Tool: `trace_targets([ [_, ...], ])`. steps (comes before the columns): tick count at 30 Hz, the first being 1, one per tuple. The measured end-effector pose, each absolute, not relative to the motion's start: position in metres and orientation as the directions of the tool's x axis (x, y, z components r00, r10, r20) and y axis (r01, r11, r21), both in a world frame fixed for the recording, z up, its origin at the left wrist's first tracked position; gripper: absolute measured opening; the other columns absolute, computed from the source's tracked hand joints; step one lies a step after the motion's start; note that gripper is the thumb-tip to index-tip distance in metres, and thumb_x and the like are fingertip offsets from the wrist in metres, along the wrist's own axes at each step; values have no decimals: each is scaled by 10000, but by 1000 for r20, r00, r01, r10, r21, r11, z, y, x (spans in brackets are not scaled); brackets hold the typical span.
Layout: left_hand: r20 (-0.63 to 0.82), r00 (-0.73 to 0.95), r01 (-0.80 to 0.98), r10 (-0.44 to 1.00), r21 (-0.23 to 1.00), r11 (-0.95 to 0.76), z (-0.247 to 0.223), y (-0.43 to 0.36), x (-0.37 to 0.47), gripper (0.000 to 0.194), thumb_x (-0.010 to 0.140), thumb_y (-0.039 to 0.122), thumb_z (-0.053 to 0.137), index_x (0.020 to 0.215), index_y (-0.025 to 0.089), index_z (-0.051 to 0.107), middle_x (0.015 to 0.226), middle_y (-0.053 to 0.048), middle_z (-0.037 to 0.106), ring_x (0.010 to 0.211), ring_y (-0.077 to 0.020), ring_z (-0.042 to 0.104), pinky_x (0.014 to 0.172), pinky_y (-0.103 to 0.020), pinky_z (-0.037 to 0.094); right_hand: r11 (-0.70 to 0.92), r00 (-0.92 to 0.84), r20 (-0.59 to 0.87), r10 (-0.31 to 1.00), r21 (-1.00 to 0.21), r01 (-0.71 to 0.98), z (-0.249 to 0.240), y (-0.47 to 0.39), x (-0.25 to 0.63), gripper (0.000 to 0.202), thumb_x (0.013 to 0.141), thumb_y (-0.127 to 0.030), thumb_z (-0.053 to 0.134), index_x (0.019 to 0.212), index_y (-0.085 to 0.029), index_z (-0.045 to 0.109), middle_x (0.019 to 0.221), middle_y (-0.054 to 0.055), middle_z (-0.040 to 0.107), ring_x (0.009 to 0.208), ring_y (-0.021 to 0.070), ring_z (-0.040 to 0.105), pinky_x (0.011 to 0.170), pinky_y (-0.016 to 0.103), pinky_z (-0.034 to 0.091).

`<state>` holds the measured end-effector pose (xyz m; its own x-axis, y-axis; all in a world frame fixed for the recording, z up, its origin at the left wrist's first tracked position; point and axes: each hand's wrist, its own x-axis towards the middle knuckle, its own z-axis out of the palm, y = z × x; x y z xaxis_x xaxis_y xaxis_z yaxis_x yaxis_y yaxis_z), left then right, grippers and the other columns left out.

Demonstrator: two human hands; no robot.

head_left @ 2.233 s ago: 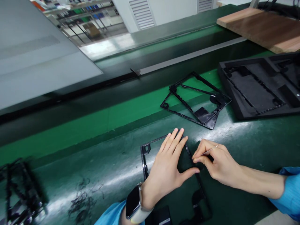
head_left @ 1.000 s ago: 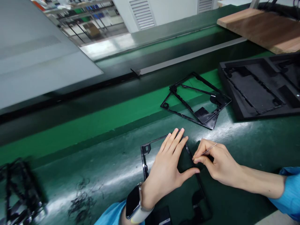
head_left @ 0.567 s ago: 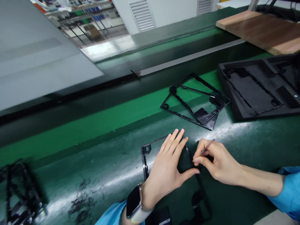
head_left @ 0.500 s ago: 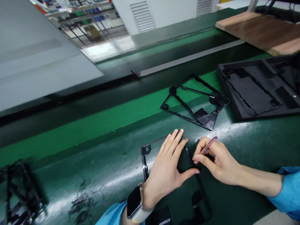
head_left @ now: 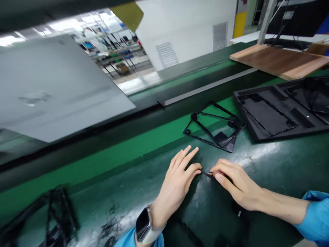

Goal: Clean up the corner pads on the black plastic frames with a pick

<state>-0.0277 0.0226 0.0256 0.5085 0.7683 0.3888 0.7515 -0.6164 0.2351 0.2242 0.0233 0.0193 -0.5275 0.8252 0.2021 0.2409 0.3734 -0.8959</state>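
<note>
My left hand (head_left: 177, 178), with a watch at the wrist, has some fingers stretched out. Its index finger and thumb close on the edge of a thin black plastic frame (head_left: 205, 172), most of which is dark and blurred below the hands. Opposite it, my right hand (head_left: 235, 183) is closed, fingertips against that same edge. The slim pinkish tool in it is now mostly hidden by the fingers. Black thread-like scraps (head_left: 111, 223) lie on the bench left of my left wrist.
Two similar black frames (head_left: 218, 145) overlap beyond my hands. A black foam tray (head_left: 267, 137) holding frames sits at right, with a wooden board (head_left: 277, 61) behind. More frames (head_left: 60, 206) are piled at lower left. A grey panel (head_left: 64, 89) stands at far left.
The view has tilted up. My left hand has gone from lying spread across the frame to pinching its edge. My right hand has turned, covering the tool, and meets that edge.
</note>
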Motion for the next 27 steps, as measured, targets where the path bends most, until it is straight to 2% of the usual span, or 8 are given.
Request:
trace_targets([
  [2, 412, 477, 765, 776, 240, -598, 37, 27, -39, 161, 1113, 204, 525, 1125, 220, 685, 1282, -82, 752, 1267, -263, 670, 1197, -564, 468, 382, -548, 179, 817, -880, 282, 20, 20, 223, 183, 1094, -303, 550, 1133, -216, 705, 927, 47, 706, 867, 232, 650, 796, 367, 483],
  [4, 418, 470, 777, 777, 222, -589, 46, 29, -47, 154, 1116, 215, 530, 1106, 221, 683, 1075, -36, 775, 1043, -217, 717, 1163, -535, 497, 324, -565, 72, 822, -875, 359, 19, 18, 221, 169, 1059, -310, 589, 1143, -221, 706, 787, 7, 682, 692, 200, 612, 666, 327, 442],
  [5, 421, 474, 781, 774, 205, -590, 49, 29, -49, 154, 1117, 219, 532, 1102, 220, 685, 1045, -31, 773, 1007, -210, 715, 1146, -522, 510, 278, -573, 23, 819, -889, 363, 18, 18, 220, 179, 1069, -321, 568, 1128, -221, 704, 727, -11, 668, 615, 181, 578, 616, 310, 415],
  [9, 432, 528, 748, 731, 170, -641, 55, 23, -42, 182, 1119, 215, 523, 1167, 218, 699, 1131, -48, 786, 1124, -225, 707, 1148, -494, 508, 163, -584, -34, 811, -945, 282, 12, 19, 214, 279, 1110, -383, 484, 1005, -210, 677, 641, -27, 640, 511, 144, 540, 529, 271, 364],
  [17, 346, 669, 660, 658, 132, -740, 64, 11, -27, 261, 1134, 183, 451, 1154, 183, 712, 1096, -76, 798, 958, -197, 751, 893, -352, 589, 110, -602, -82, 794, -955, 276, 9, 19, 214, 246, 1081, -344, 516, 943, -212, 671, 600, -42, 612, 480, 125, 529, 531, 239, 403],
  [20, 306, 712, 642, 632, 79, -762, 61, 10, -27, 251, 1129, 162, 443, 1114, 167, 693, 1071, -72, 792, 929, -195, 753, 874, -349, 585, 87, -611, -101, 785, -959, 271, 8, 18, 215, 240, 1075, -322, 520, 919, -212, 666, 595, -41, 633, 458, 120, 534, 512, 230, 403],
  [24, 349, 736, 643, 580, -90, -761, 46, 8, -25, 197, 1079, 88, 491, 1122, 137, 677, 1039, -90, 785, 937, -234, 758, 922, -392, 560, 74, -615, -109, 781, -962, 265, 9, 18, 214, 278, 1080, -335, 521, 873, -212, 659, 611, -22, 681, 453, 127, 568, 501, 229, 413],
  [27, 383, 728, 648, 568, -115, -753, 34, 6, -24, 223, 1058, 71, 493, 1169, 142, 673, 1061, -106, 785, 1006, -261, 762, 936, -404, 541, 69, -608, -110, 786, -962, 264, 12, 18, 214, 329, 1082, -335, 518, 800, -213, 635, 593, -15, 686, 446, 129, 568, 499, 233, 409],
])
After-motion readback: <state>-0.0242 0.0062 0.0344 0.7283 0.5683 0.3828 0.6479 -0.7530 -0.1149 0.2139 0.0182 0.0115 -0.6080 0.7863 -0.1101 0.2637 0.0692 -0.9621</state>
